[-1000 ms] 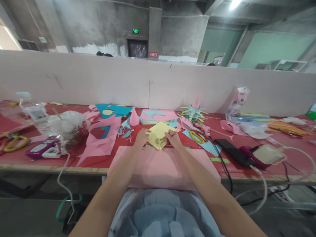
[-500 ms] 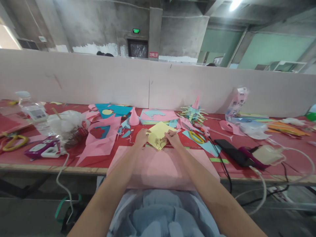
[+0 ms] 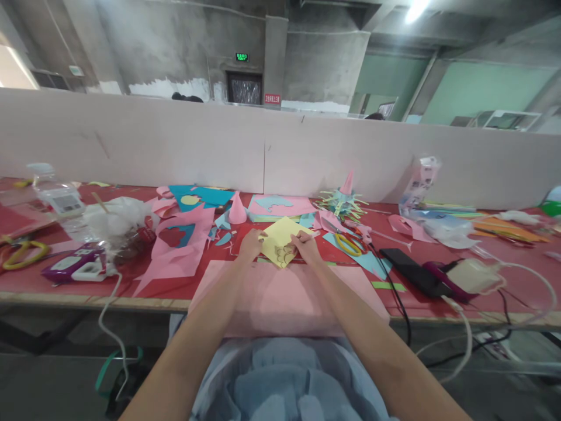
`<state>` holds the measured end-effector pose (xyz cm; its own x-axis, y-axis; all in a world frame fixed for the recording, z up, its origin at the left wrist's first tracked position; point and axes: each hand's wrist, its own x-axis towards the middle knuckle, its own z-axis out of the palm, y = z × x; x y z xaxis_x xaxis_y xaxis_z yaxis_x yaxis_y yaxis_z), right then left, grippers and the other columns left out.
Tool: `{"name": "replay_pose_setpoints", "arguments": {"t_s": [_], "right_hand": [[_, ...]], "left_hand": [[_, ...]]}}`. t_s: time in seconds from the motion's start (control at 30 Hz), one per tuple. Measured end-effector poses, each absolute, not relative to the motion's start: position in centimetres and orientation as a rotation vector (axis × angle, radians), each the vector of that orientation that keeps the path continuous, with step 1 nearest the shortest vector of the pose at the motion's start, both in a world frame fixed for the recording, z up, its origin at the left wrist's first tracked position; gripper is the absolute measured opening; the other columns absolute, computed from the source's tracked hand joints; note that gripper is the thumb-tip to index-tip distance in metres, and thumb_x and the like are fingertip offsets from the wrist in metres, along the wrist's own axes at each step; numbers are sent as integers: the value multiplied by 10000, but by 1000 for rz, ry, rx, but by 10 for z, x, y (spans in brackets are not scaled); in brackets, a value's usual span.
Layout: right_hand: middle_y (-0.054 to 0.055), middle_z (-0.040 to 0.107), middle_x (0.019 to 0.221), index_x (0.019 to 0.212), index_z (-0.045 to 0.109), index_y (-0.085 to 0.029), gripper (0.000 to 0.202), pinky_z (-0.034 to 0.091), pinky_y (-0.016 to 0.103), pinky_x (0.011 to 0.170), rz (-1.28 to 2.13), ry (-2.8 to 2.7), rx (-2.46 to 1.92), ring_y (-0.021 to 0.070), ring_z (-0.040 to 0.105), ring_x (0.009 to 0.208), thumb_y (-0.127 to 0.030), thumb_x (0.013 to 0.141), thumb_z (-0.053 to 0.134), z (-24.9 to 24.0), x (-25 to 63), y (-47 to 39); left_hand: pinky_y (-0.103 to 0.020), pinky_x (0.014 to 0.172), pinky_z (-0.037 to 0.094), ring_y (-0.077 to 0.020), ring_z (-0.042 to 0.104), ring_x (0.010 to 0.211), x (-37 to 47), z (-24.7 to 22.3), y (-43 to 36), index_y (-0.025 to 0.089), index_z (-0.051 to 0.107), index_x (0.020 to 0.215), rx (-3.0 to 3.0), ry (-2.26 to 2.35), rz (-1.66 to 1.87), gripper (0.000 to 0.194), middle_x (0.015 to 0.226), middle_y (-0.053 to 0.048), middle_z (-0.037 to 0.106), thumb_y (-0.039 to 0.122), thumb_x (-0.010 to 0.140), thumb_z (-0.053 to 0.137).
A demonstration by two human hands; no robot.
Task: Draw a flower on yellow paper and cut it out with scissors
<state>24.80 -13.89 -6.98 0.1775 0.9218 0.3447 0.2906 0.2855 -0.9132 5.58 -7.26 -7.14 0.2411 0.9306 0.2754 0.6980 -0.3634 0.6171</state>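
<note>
A square of yellow paper (image 3: 280,235), turned corner-down, has dark curved lines drawn near its lower corner. My left hand (image 3: 251,244) pinches its left corner, thumb on top. At the right side, my right hand (image 3: 305,244) has its fingers closed round a slim pale pen (image 3: 315,234), whose back end sticks out to the right; the tip is hidden by the fingers. Under my forearms lies a large pink sheet (image 3: 280,298) at the table's front edge. Just behind the yellow paper are a pink paper cone (image 3: 237,209) and a pink sheet with a blue cutout (image 3: 276,203).
Scissors with yellow handles (image 3: 348,244) lie to the right, near a spiky paper figure (image 3: 344,202) and a black phone (image 3: 412,272). Cut pink paper (image 3: 177,257), a plastic bottle (image 3: 56,190) and a purple device (image 3: 79,263) sit left. A white partition (image 3: 175,143) stands behind.
My right hand has shifted very slightly on the yellow paper, and a little more of the drawn lines shows. The left hand keeps its place at the corner.
</note>
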Motion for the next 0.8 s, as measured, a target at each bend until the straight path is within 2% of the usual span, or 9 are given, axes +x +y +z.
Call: {"name": "replay_pose_setpoints", "arguments": {"t_s": [0.27, 0.6, 0.8], "right_hand": [[-32, 571, 423, 576, 389, -218, 319, 382, 222, 419, 719, -1391, -1227, 133, 537, 388, -403, 766, 566, -70, 250, -139], [-62, 506, 391, 588, 369, -226, 307, 379, 208, 418, 549, -1350, -1305, 119, 502, 393, -406, 784, 521, -81, 248, -132], [-23, 591, 463, 572, 386, -223, 317, 411, 233, 463, 557, -1336, -1303, 136, 545, 431, -420, 779, 522, -79, 254, -130]], "left_hand": [[-282, 945, 394, -172, 553, 1022, 55, -69, -75, 201, 652, 970, 2158, 1489, 871, 280, 1075, -46, 584, 56, 792, 492], [-288, 958, 387, -174, 546, 1037, 55, -73, -71, 204, 649, 973, 2175, 1492, 871, 275, 1086, -44, 581, 61, 791, 501], [-280, 953, 390, -176, 551, 1035, 55, -69, -75, 206, 655, 960, 2168, 1502, 877, 271, 1091, -39, 583, 61, 789, 503]]}}
